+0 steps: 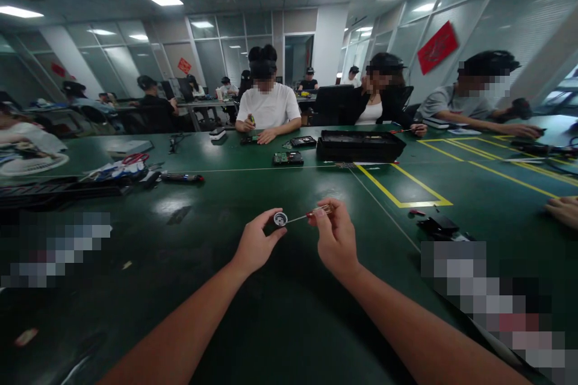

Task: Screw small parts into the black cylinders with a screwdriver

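- A green table (244, 183), twelve o'clock pointing straight across it.
- Twelve o'clock, far side: somebody in a white T-shirt (273, 102), seated.
- Near that person, a small device with a green circuit board (288, 159).
- One o'clock: a long black tray (361, 152) and, nearer, yellow tape (424, 204) marking a rectangle.
- Also one o'clock, high up: a red hanging (438, 48).
- Eleven o'clock: a dark, slim tool (182, 178) lying flat.

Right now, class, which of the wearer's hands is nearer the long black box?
Right. The right hand, holding a screwdriver, is this side of the black box; the left hand, holding a round part, is farther left.
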Motion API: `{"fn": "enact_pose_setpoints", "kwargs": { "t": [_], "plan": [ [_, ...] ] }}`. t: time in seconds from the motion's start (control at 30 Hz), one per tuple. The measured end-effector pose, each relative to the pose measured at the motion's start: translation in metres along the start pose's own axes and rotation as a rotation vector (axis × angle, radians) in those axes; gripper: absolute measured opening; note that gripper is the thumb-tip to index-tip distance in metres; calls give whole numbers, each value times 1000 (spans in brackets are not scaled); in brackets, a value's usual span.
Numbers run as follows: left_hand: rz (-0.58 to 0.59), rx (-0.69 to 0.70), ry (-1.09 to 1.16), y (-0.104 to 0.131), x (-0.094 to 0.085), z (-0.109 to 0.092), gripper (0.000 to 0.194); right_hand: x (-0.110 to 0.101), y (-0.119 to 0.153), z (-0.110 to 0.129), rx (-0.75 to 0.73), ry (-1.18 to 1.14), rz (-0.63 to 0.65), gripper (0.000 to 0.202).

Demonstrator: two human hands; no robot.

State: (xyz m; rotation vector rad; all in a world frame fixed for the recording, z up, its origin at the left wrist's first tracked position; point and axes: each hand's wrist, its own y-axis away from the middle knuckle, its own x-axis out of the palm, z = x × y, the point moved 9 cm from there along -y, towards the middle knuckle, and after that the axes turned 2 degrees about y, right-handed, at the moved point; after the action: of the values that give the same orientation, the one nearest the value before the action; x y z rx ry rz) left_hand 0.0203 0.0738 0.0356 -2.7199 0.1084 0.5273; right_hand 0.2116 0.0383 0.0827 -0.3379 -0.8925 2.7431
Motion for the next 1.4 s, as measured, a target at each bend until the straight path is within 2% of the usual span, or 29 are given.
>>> {"fn": "enact_pose_setpoints", "kwargs": {
  "t": [0.1,0.27,0.53,0.67,0.83,1.0,1.2,1.4],
  "plan": [
    [8,39,-29,1,1,-6,41,-2,0,2,-30,54,6,15],
    [38,80,-29,3,4,-12,42,-2,-3,7,-50,146,39,13],
    [54,78,-14,3,5,-11,44,-2,-4,11,-87,223,62,12],
    [63,87,-34,3,6,-14,42,2,-4,21,-150,303,121,13],
    [94,87,-51,4,10,-15,41,7,-13,32,-139,424,157,25],
    [99,75,-72,3,11,-10,42,11,-16,42,-207,429,181,20],
    [103,90,-103,3,13,-15,42,12,-19,28,-126,438,207,28],
    [82,96,-111,4,12,-21,42,2,-21,29,-118,397,120,19]
  ]
}}
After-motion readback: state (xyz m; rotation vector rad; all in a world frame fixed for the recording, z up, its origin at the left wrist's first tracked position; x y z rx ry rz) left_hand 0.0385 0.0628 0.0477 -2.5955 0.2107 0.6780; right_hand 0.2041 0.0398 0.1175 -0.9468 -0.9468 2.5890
